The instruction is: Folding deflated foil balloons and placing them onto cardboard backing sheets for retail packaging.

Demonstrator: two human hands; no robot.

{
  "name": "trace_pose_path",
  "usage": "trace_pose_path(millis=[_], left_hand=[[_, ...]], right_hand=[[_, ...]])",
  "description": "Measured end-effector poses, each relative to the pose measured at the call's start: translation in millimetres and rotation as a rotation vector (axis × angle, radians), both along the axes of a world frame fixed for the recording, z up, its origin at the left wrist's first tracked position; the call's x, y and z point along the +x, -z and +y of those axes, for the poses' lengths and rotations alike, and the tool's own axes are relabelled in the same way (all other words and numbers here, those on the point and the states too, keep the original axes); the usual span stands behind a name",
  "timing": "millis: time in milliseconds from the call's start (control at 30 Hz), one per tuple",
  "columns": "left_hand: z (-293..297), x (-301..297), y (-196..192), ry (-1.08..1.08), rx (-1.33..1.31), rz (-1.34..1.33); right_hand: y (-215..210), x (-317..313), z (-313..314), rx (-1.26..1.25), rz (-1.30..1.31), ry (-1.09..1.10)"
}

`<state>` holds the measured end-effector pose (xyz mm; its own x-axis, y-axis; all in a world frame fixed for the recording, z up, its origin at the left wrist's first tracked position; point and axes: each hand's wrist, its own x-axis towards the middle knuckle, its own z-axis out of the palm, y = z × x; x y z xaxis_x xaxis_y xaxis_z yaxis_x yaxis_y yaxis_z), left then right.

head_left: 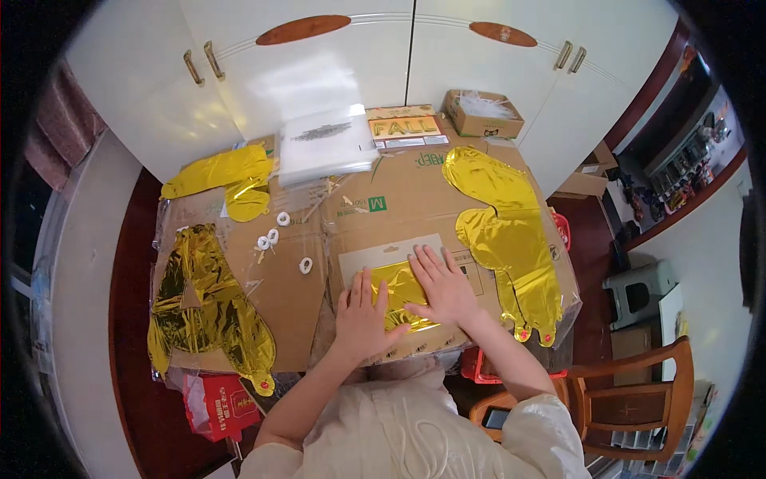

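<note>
A folded gold foil balloon (399, 281) lies on a pale backing card (361, 260) with a hang hole, near the front edge of the cardboard-covered table. My left hand (363, 321) rests on the foil's left side, fingers stretched out. On its right side my right hand (447, 289) lies flat, fingers extended and thumb pointing inward. Both palms face down, and neither hand grips anything. They partly hide the foil and card. A large flat gold foil balloon (511, 219) is spread to the right. Another, crumpled foil balloon (203, 299) lies at the left.
A third gold foil balloon (219, 176) lies far left. Several small white rolls (273, 235) sit on the cardboard (295, 279). Along the back are stacked clear plastic sleeves (323, 148), a printed card (405, 128) and an open box (483, 120). A wooden chair (630, 395) stands at right.
</note>
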<state>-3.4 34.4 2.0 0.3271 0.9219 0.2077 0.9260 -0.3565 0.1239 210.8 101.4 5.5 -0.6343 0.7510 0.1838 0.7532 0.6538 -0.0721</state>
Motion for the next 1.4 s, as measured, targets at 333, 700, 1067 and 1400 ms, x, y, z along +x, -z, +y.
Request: trace_pose_path(millis=[333,700,1067,1400], left_hand=[[5.7,-6.9,-5.2,-0.027,-0.119,0.001],[4.8,-7.4,-7.9,-0.026,-0.184,-0.007],[2.4,-14.5,-8.5,-0.017,-0.234,-0.002],[-3.3,-11.0,-1.5,-0.023,-0.118,-0.051]], right_hand=[[-2.3,-0.8,9.4,0.049,-0.043,0.002],[-7.6,27.7,9.3,-0.061,-0.133,-0.036],[-20.3,37.4,1.1,-0.067,-0.258,-0.099],[-15.6,52.9,18.6,-0.087,-0.140,-0.228]])
